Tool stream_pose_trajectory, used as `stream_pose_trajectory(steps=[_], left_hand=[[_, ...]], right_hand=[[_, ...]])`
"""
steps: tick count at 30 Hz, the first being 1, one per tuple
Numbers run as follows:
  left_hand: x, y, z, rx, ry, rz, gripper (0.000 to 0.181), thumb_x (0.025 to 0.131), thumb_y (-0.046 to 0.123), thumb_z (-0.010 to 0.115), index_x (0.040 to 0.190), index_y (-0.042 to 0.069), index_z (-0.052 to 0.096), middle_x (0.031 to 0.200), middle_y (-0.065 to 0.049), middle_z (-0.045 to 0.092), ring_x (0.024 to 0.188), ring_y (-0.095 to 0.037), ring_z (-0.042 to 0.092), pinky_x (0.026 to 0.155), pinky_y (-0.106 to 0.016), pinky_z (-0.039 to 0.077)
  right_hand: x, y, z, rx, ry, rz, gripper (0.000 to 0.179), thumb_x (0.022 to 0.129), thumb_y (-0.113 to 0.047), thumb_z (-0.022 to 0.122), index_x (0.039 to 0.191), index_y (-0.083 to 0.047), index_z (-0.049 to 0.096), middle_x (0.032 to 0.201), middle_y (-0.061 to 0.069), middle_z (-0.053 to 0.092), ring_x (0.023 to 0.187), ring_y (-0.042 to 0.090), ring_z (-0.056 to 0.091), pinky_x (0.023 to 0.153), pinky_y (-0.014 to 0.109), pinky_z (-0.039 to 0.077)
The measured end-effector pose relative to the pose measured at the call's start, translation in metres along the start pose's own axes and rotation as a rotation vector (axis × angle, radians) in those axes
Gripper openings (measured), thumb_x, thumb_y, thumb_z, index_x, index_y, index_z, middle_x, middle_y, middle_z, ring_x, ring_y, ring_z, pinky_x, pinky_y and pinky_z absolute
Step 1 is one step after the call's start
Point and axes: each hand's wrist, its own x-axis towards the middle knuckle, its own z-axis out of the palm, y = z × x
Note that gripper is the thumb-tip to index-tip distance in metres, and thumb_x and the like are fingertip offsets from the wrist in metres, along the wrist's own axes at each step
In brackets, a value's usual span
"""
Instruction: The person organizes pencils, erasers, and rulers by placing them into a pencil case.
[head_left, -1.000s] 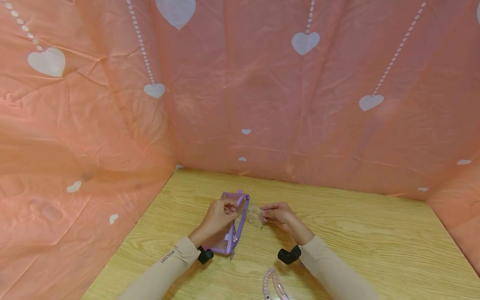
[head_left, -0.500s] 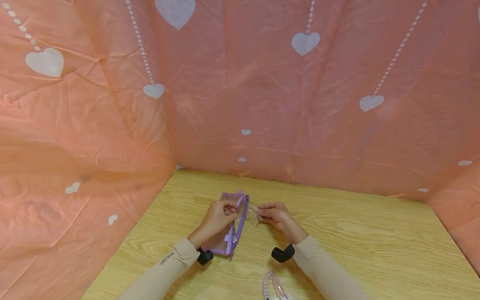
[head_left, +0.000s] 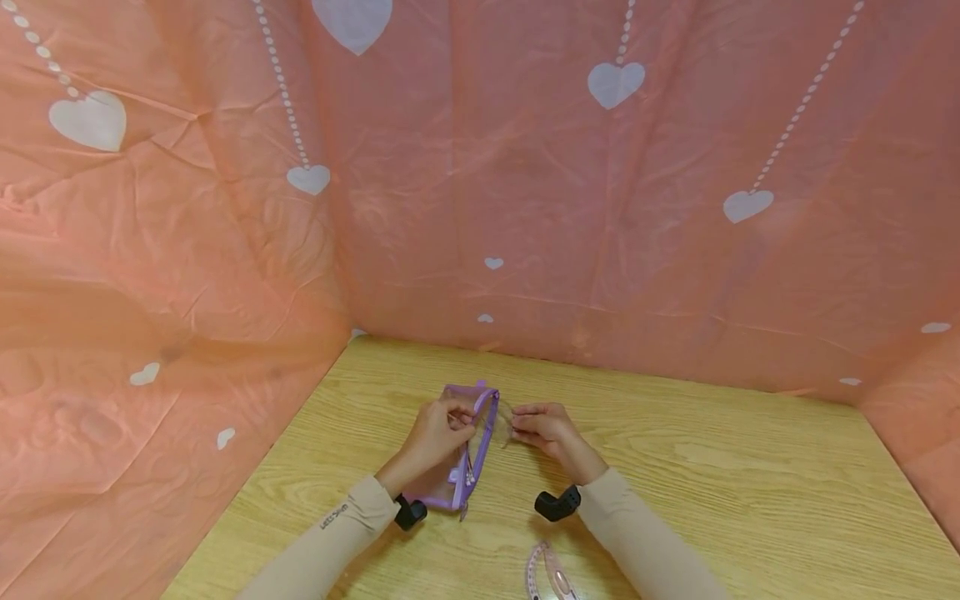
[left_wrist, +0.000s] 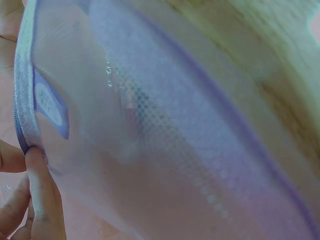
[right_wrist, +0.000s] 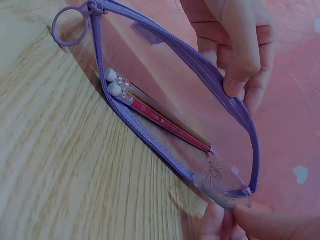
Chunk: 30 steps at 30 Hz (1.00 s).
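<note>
A see-through pencil case point(head_left: 435, 485) with purple trim lies on the table, its zipper undone. My left hand point(head_left: 433, 435) pinches the far-left edge of its mouth between thumb and fingers. Two pencils point(right_wrist: 162, 121) with white erasers show inside the opening in the right wrist view. With thumb and fingertips, my right hand point(head_left: 551, 429) pinches a clear plastic piece point(right_wrist: 219, 175) printed with fine radiating lines. Its front end overlaps one end of the case's mouth in that view. A purple ring pull point(right_wrist: 70, 27) hangs at the mouth's opposite end.
A pink see-through protractor-like scale point(head_left: 558, 575) lies on the wood-grain table point(head_left: 712, 467) at the front edge of the view, between the forearms. Pink cloth point(head_left: 540, 208) with white hearts hangs behind and at the sides. Each wrist wears a black camera point(head_left: 558, 503).
My right hand has moved left with the clear plastic piece, bringing it to the case's mouth. The left hand and the case have stayed put.
</note>
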Motion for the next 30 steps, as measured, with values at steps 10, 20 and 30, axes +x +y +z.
stream_pose_trajectory(steps=[10,20,30], left_hand=[[0.001,-0.001,0.000,-0.006,-0.002,-0.012,0.017,0.081,-0.006,0.071,0.098,-0.008,0.071,0.080,-0.007,0.068,0.070,-0.015,0.065,0.060,-0.022,0.054],[0.000,0.000,0.000,-0.007,0.000,-0.011,0.016,0.082,-0.007,0.071,0.097,-0.008,0.071,0.081,-0.007,0.068,0.071,-0.018,0.066,0.061,-0.022,0.054],[0.001,-0.002,0.001,-0.001,-0.007,-0.013,0.015,0.083,-0.005,0.071,0.098,-0.007,0.071,0.081,-0.007,0.068,0.070,-0.015,0.066,0.060,-0.023,0.054]], right_hand=[[0.006,0.002,0.013,0.046,0.046,0.018,0.034,0.091,0.020,0.054,0.125,0.026,0.050,0.104,0.029,0.067,0.091,0.029,0.068,0.088,0.047,0.055],[0.012,0.004,0.024,0.025,0.068,0.008,0.028,0.087,0.023,0.056,0.114,0.028,0.054,0.086,0.021,0.068,0.077,0.025,0.067,0.081,0.046,0.058],[0.014,0.007,0.029,0.057,0.087,-0.003,0.027,0.088,0.022,0.056,0.115,0.028,0.055,0.096,0.031,0.068,0.084,0.031,0.070,0.084,0.047,0.056]])
